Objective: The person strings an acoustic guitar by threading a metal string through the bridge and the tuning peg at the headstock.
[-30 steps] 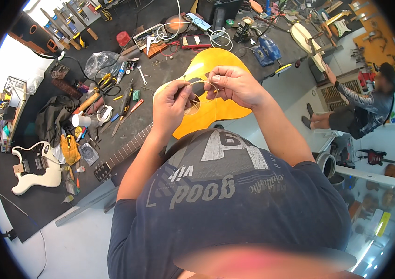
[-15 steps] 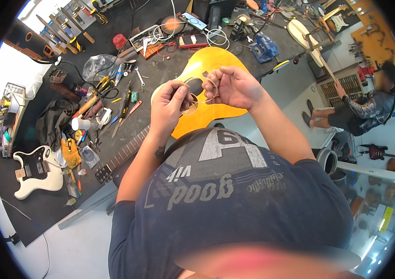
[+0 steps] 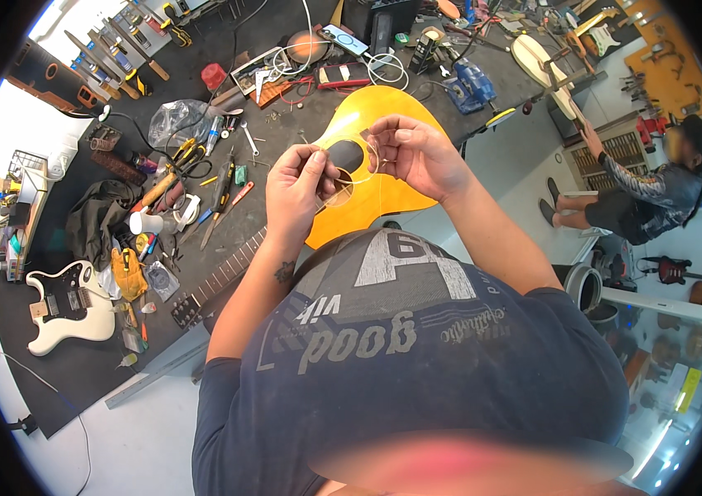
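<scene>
Across the bench edge, against my body, lies an acoustic guitar with a yellow-orange top and a dark pickguard. Above its soundhole my left hand is closed, thumb against forefinger, on a thin coiled guitar string. My right hand pinches the other side of the loop with thumb and fingertips. The fretted neck runs to the lower left beneath my left forearm, ending in a dark headstock.
Left on the bench lie a white electric guitar body, a yellow pouch, a white cup and pliers. A blue vise stands at the far edge. To the right, another person works on a pale guitar.
The string loop between my hands has shifted and looks narrower, with my right fingers curled further in. My left hand has moved only slightly.
</scene>
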`<state>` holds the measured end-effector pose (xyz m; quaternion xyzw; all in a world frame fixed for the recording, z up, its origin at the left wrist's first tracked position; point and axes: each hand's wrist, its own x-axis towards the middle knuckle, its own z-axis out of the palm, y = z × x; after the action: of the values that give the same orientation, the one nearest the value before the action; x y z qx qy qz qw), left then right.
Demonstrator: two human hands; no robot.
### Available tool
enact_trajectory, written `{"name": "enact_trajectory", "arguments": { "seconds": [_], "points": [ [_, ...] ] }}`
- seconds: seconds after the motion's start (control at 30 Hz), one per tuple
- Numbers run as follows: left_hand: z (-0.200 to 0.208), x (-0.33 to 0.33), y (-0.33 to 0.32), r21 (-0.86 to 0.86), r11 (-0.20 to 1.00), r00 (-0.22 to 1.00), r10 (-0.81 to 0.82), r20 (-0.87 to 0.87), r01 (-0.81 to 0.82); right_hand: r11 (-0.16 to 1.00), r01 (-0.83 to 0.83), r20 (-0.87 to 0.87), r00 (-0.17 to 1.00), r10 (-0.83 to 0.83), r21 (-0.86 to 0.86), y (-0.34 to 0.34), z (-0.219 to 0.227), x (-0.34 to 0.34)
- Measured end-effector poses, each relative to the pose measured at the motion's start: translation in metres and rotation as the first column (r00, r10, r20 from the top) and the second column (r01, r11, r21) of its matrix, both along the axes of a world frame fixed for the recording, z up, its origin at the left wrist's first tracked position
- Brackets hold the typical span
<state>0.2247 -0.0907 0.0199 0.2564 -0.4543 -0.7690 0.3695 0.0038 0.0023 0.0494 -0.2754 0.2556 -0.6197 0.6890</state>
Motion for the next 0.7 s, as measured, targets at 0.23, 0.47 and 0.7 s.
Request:
{"name": "enact_trajectory", "arguments": {
  "seconds": [0.23, 0.47, 0.7],
  "points": [
    [-0.002, 0.0, 0.002, -0.151, 0.988, 0.995, -0.018, 0.103, 0.034, 0.978, 0.209, -0.496, 0.851, -0.172, 0.02, -0.008, 0.011, -0.003],
    [0.001, 0.003, 0.001, -0.165, 0.986, 0.992, -0.004, 0.13, 0.025, 0.97, 0.171, -0.523, 0.851, -0.057, 0.172, -0.008, 0.019, -0.007],
    [-0.001, 0.001, 0.004, -0.152, 0.988, 0.994, -0.015, 0.109, 0.032, 0.945, -0.011, -0.099, 0.994, 0.046, 0.327, -0.007, -0.009, -0.004]
  ]
}}
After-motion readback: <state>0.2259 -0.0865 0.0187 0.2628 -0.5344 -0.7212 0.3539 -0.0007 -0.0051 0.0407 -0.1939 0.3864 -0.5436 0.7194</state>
